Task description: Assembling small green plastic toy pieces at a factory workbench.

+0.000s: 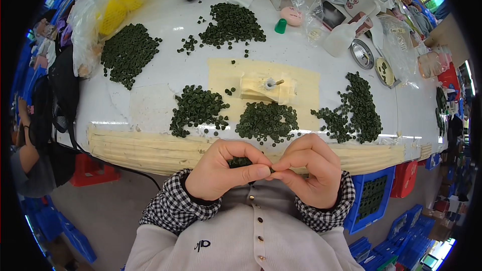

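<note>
My left hand point(221, 170) and my right hand point(314, 170) meet fingertip to fingertip just off the front edge of the table. Between them they pinch a small dark green piece point(272, 170), mostly covered by the fingers. More small dark green pieces point(239, 162) sit in the curl of my left hand. Beyond my hands lies a heap of small round dark green pieces point(266, 121), some with a hole in the middle. Behind that heap, a tape-wrapped block point(256, 88) carries an upright pin point(278, 83) in a pale round collar.
Further heaps of green pieces lie at near left point(197, 110), right point(362, 110), far left point(129, 52) and back point(232, 24). Padded tape point(150, 150) lines the front edge. A blue crate point(371, 200) stands below right; a mug point(364, 0) and plastic bags crowd the back right.
</note>
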The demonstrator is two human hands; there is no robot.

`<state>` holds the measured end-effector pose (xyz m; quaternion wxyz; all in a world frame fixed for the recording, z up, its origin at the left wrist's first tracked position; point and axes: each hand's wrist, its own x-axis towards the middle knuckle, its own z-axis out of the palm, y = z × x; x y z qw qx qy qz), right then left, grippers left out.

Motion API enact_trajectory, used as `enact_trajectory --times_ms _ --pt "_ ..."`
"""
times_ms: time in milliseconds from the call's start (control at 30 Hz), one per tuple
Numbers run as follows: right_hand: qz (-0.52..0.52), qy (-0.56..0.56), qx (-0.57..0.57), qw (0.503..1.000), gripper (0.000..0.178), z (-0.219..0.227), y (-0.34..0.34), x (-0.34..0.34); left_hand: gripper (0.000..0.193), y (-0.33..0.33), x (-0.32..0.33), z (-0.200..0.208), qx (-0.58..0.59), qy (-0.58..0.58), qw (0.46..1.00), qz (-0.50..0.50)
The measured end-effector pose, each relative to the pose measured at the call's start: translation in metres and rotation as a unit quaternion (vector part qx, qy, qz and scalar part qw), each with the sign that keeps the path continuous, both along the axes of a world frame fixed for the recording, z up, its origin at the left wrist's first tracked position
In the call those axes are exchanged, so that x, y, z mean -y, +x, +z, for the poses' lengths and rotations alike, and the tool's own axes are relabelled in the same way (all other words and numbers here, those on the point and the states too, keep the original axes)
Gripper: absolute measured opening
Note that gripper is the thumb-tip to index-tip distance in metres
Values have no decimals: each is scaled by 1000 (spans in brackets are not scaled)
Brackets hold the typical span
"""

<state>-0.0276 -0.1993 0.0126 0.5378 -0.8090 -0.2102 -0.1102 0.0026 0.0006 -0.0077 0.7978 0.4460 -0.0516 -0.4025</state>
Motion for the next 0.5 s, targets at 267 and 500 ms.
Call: enact_trajectory --times_ms 267,500 --pt "-9 -16 24 1000 23 -1 0 0 12 -1 2 -3 77 26 997 20" --pt "-48 44 -2 998 24 -8 -1 -8 11 -5 5 -2 15 -23 998 61"
